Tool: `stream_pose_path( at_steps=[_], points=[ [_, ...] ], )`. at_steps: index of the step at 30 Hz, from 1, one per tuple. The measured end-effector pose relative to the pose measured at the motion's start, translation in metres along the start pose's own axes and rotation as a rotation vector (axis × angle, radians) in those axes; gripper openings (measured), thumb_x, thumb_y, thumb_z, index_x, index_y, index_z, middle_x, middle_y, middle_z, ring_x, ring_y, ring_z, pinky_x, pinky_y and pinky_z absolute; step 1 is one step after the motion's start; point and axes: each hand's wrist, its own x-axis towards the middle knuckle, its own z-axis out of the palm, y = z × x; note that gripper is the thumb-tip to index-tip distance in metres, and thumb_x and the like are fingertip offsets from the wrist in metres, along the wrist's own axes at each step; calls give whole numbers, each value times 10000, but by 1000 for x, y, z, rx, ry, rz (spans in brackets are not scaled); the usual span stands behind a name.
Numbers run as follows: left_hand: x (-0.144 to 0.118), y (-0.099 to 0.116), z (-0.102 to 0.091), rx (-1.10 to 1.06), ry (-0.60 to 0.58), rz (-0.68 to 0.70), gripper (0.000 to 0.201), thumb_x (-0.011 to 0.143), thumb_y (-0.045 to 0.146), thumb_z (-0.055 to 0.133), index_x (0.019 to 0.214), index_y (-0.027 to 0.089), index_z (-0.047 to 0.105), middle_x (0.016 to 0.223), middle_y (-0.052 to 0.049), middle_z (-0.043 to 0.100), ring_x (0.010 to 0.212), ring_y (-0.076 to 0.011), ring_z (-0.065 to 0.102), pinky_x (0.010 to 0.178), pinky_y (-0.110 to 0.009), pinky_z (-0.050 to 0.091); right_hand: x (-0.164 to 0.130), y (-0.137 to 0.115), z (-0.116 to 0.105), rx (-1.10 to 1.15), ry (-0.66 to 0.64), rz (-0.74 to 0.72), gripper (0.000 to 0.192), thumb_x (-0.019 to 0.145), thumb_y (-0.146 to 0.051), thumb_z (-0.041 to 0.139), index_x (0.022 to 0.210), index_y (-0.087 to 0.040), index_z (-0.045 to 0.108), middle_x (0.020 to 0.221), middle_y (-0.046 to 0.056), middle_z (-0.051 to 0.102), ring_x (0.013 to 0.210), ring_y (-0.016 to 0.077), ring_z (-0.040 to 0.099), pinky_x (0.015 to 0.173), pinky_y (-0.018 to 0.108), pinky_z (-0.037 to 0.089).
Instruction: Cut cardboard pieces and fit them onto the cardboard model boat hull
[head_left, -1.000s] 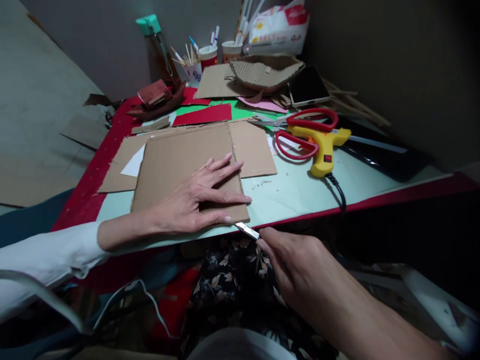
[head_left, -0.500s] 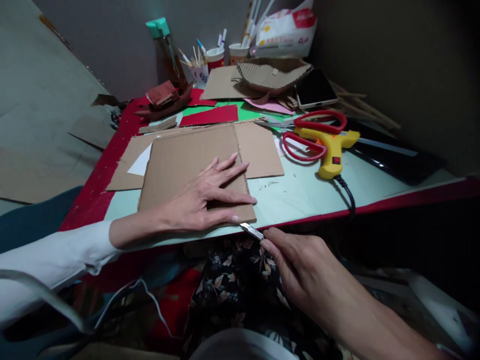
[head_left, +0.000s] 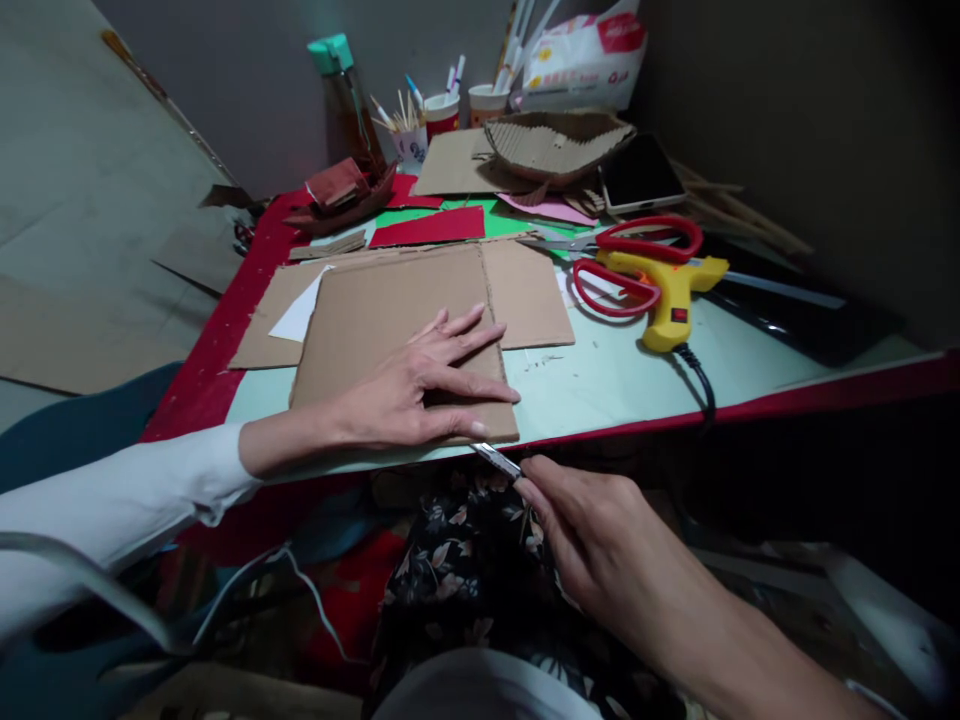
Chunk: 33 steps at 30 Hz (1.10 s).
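Wearing a loose white sleeve (head_left: 135, 505) down to the left wrist (head_left: 262, 448), wrinkled near the cuff (head_left: 225, 475), and black cloth (head_left: 450, 600) with a pale floral print (head_left: 442, 556). Bare at left hand (head_left: 409, 395), right hand (head_left: 581, 510) and right forearm (head_left: 705, 610).

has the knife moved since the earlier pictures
Yes, the knife has shifted slightly left, farther from the yellow glue gun.

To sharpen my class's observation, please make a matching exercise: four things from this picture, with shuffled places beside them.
1. Slim silver metal knife
2. Flat brown cardboard sheet
3. Yellow plastic glue gun
4. Tall bottle with teal lid

A. Behind the reddish-brown boat-shaped model
B. In the right hand
C. Partly hidden by the red-handled metal scissors
D. Under the left hand

Pairs: 1-B; 2-D; 3-C; 4-A
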Motion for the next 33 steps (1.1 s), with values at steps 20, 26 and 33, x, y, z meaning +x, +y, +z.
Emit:
stream_pose_path(
  at_steps=[20, 26, 33],
  points=[
    [-4, 5, -10, -136, 164, -129, 327, 887, 431, 654, 1011, 137, 727, 975, -99, 619, 1043, -276, 549, 917, -435, 451, -54, 21, -25, -139, 285, 75, 259, 1013, -363, 450, 1098, -255, 670, 968, 37, 786, 812, 209, 757, 705, 249, 605],
    [-9, 22, -11, 2, 42, -52, 298, 868, 429, 693, 852, 173, 541, 826, -14, 531, 797, -192, 466, 754, -338, 397, -21, 10, -34, 33, 169, 153, 300, 1032, -282, 385, 819, -258, 594, 697, -21, 676, 599, 153, 661, 528, 224, 478],
    [-18, 48, -13, 32, 83, -24, 136, 970, 233, 557, 872, 220, 463, 723, 54, 494, 585, -111, 425, 548, -237, 349, -6, 10, -35, 69, 10, 154, 287, 1041, -256, 361, 837, -224, 560, 698, -17, 621, 590, 150, 569, 598, 280, 399]
  ],
)
